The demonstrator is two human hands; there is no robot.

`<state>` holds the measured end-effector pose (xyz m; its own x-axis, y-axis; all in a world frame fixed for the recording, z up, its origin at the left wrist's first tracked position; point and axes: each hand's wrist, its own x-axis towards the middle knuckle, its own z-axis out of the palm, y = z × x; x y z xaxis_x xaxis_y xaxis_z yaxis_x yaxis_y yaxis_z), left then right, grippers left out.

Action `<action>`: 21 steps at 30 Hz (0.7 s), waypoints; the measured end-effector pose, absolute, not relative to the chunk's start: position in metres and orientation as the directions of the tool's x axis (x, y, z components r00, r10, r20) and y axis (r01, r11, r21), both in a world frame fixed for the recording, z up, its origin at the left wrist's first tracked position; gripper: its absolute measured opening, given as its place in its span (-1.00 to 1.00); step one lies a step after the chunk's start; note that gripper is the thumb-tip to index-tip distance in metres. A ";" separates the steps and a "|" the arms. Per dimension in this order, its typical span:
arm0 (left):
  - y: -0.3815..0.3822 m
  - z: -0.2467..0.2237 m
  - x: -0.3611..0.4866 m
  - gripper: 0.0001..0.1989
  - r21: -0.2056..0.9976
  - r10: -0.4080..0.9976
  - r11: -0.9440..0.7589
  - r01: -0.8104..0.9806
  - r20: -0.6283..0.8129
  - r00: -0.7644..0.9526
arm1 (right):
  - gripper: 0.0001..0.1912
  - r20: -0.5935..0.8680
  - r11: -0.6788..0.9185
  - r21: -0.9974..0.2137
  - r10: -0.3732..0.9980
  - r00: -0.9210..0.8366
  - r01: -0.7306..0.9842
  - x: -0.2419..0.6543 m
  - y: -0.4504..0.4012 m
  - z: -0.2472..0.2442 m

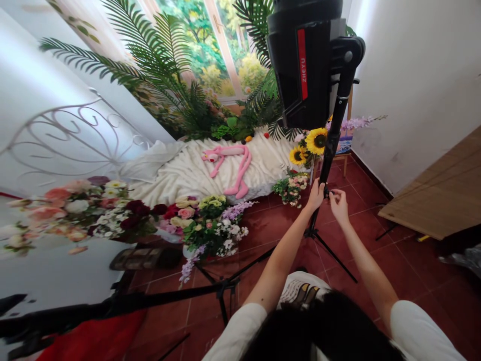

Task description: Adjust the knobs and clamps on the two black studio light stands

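A black studio light (293,75) with a red label sits on top of a black light stand (330,145). My left hand (316,195) is wrapped round the stand's pole, below the sunflowers. Close by on the right, my right hand (339,204) has its fingers pinched at a small dark knob (327,192) on the pole. The fingertips partly hide this knob. The stand's legs (336,256) spread over the floor between my arms.
A bed with a white blanket (176,173) and a pink plush toy (231,150) lies ahead. Flower bunches (214,225) and sunflowers (315,141) stand around it. Another black stand (165,296) crosses the lower left. A brown board (432,190) leans at right above the red tiled floor (376,265).
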<state>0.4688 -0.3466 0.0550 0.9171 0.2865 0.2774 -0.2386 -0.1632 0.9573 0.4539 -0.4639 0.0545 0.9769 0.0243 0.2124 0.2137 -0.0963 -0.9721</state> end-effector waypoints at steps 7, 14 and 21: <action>-0.346 0.053 0.469 -0.56 0.962 0.278 -0.149 -0.227 0.261 0.924 | -0.79 -0.183 0.250 -0.953 -0.025 0.983 -0.172 0.460 -0.451 0.066; -0.346 0.052 0.472 -0.57 0.947 0.284 -0.161 -0.277 0.314 0.906 | -0.83 -0.535 0.515 -0.675 0.151 0.831 -0.528 0.462 -0.452 0.090; -0.345 0.053 0.471 -0.56 0.950 0.278 -0.162 -0.266 0.302 0.912 | -0.79 -0.585 0.649 -0.318 0.439 0.682 -0.691 0.466 -0.462 0.096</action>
<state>0.4709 -0.3454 0.0525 0.9118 0.2779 0.3022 -0.2656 -0.1620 0.9504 0.4665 -0.4621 0.0962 0.6817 0.4392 -0.5851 -0.6912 0.6487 -0.3185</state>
